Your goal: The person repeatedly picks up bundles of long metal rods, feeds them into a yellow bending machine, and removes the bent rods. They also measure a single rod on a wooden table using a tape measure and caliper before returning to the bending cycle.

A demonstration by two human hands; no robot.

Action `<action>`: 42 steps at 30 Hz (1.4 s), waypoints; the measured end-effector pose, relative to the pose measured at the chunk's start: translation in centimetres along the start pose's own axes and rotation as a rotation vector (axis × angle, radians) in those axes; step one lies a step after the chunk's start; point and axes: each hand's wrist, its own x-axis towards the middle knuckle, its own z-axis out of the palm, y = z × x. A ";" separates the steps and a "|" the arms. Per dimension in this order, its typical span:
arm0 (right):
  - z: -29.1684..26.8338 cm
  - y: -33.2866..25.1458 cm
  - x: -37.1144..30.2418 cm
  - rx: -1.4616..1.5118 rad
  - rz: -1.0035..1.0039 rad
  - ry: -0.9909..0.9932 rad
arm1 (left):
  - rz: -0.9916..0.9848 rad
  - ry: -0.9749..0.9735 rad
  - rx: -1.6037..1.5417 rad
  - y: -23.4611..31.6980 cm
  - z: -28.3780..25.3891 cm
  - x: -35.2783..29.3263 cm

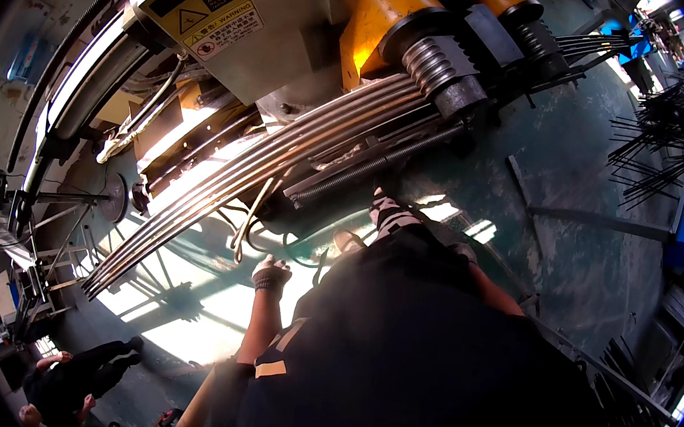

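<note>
My left hand (271, 274), in a pale glove with a dark cuff, hangs low below the machine. Its fingers look loosely bent and slightly apart, with nothing visible in them. Beyond it, long metal rods (256, 173) lie bundled side by side across the machine, sloping from the lower left to the upper right. A coiled spring-like steel part (434, 66) under an orange housing (391, 10) stands by their right end. My right forearm (498, 295) passes beside my dark clothing. Only a little of my right hand (461, 250) shows, and its fingers are hidden.
A thin threaded bar (363, 168) runs along the machine's near side. Another person (79, 378) in dark clothes is at the lower left. Racks with many dark rods (656, 146) stand at the right. A metal strip (599, 221) lies on the green floor.
</note>
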 end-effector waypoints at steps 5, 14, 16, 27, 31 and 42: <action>-1.4 -3.1 -7.0 0.025 0.225 -0.038 | 0.236 0.184 0.689 9.8 -0.2 -9.4; -2.9 -8.4 -1.5 0.047 -0.006 0.074 | 0.379 0.268 0.680 8.6 -0.4 -11.5; -5.4 -10.3 -3.9 0.055 -0.037 0.065 | 0.388 0.217 0.765 10.0 -0.4 -10.3; -5.7 -3.9 0.4 -0.055 0.026 0.080 | 0.308 0.170 -0.765 11.4 3.4 -5.5; -7.5 -4.2 0.1 0.090 -0.021 0.138 | 0.167 0.119 -1.314 20.7 -0.1 -12.2; -23.9 -14.5 2.7 1.509 -0.603 0.306 | 0.983 0.669 -1.143 37.1 -18.8 -26.8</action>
